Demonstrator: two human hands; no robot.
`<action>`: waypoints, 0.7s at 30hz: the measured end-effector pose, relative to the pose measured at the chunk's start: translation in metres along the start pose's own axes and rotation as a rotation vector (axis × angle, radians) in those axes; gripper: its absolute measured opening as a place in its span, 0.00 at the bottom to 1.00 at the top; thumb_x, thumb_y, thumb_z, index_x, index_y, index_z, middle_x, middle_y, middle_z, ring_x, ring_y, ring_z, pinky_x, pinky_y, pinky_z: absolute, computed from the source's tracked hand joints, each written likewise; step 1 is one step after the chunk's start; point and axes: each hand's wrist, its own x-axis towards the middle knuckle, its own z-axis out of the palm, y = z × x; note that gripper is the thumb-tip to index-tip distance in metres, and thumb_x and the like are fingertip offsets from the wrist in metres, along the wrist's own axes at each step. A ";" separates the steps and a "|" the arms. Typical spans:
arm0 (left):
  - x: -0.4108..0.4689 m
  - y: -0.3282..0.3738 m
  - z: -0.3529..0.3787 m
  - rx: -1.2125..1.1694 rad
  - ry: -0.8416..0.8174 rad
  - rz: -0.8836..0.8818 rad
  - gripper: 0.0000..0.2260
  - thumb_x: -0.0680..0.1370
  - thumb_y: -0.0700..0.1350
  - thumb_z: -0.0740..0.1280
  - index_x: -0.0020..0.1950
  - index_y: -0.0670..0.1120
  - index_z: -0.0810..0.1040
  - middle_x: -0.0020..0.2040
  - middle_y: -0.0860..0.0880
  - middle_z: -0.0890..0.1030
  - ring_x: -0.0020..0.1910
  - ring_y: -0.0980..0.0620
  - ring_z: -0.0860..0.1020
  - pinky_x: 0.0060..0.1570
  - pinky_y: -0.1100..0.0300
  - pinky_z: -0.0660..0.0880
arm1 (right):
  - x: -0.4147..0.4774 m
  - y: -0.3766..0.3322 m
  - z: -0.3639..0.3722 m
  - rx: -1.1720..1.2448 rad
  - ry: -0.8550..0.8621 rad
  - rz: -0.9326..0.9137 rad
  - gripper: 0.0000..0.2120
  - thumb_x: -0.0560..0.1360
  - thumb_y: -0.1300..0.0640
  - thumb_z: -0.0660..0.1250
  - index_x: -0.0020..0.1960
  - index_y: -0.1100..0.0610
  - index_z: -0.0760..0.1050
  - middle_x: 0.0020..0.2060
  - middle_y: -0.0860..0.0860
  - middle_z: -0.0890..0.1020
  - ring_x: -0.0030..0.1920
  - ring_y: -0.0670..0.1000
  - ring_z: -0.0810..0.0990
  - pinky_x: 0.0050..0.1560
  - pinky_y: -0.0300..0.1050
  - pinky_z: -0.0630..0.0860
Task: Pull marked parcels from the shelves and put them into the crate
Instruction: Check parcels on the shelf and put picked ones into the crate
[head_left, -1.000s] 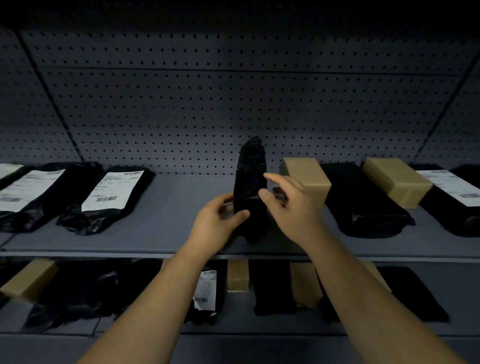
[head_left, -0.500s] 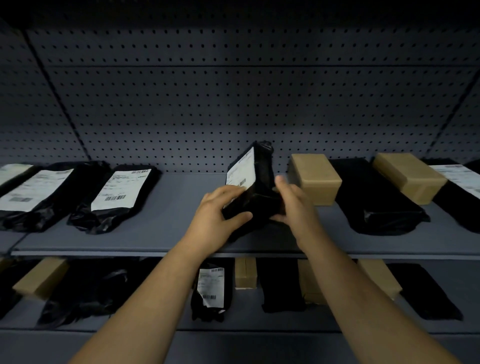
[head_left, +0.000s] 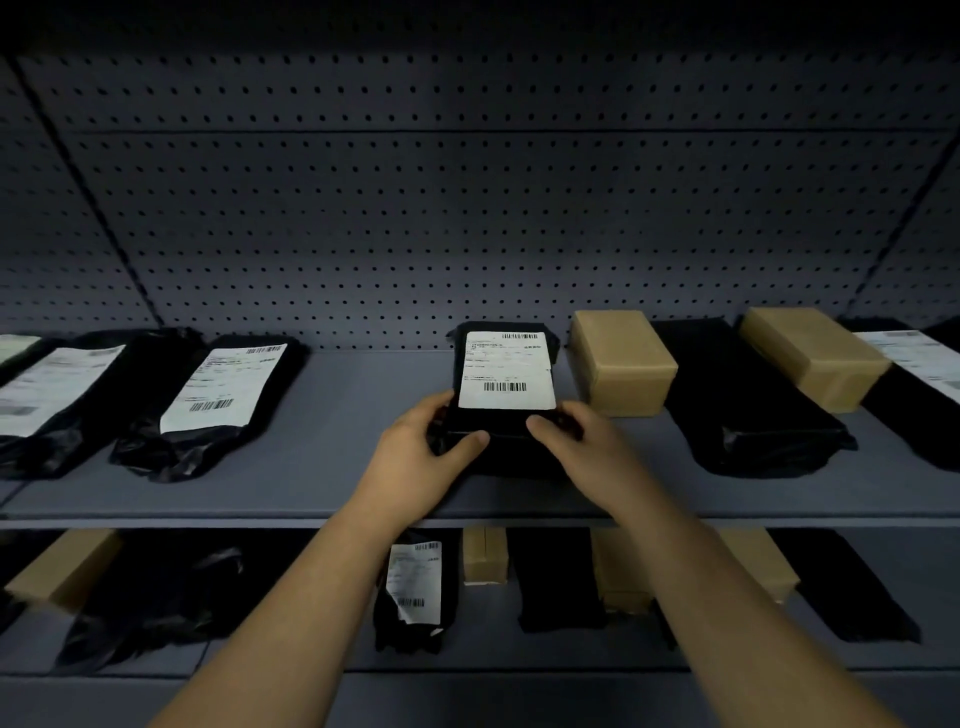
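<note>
parcel: black bag (head_left: 506, 431), label up, on upper shelf (head_left: 332, 467)
left hand (head_left: 415, 457): clamped on its near-left corner
right hand (head_left: 582, 447): probably gripping near-right corner, fingers partly hidden

Parcel (head_left: 506, 395), edge-on a second ago, now face-up

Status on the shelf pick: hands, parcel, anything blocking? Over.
Left hand, right hand: both grip near end of black parcel. Label faces up. Cardboard box close on its right; crate not in view.

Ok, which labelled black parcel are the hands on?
The middle black parcel, just left of a cardboard box; left hand and right hand grip its near end.
</note>
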 end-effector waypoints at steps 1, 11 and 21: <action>0.002 -0.002 -0.002 0.001 0.007 0.000 0.23 0.73 0.53 0.72 0.68 0.56 0.73 0.58 0.61 0.79 0.57 0.64 0.75 0.55 0.72 0.70 | 0.000 -0.001 0.002 0.008 -0.017 -0.013 0.19 0.76 0.41 0.67 0.64 0.47 0.75 0.55 0.43 0.81 0.54 0.42 0.79 0.52 0.41 0.74; -0.006 -0.007 -0.011 -0.090 0.143 0.091 0.26 0.68 0.42 0.78 0.57 0.64 0.73 0.56 0.64 0.75 0.54 0.73 0.72 0.50 0.79 0.67 | -0.006 0.007 0.015 0.056 -0.007 -0.272 0.26 0.76 0.53 0.72 0.72 0.44 0.70 0.66 0.41 0.76 0.63 0.38 0.75 0.64 0.41 0.74; -0.014 -0.004 -0.025 -0.106 0.208 0.150 0.29 0.68 0.39 0.78 0.57 0.65 0.71 0.58 0.66 0.73 0.56 0.75 0.71 0.53 0.79 0.66 | -0.014 -0.003 0.029 0.178 0.004 -0.345 0.31 0.75 0.64 0.72 0.73 0.46 0.68 0.68 0.42 0.74 0.64 0.36 0.75 0.65 0.35 0.72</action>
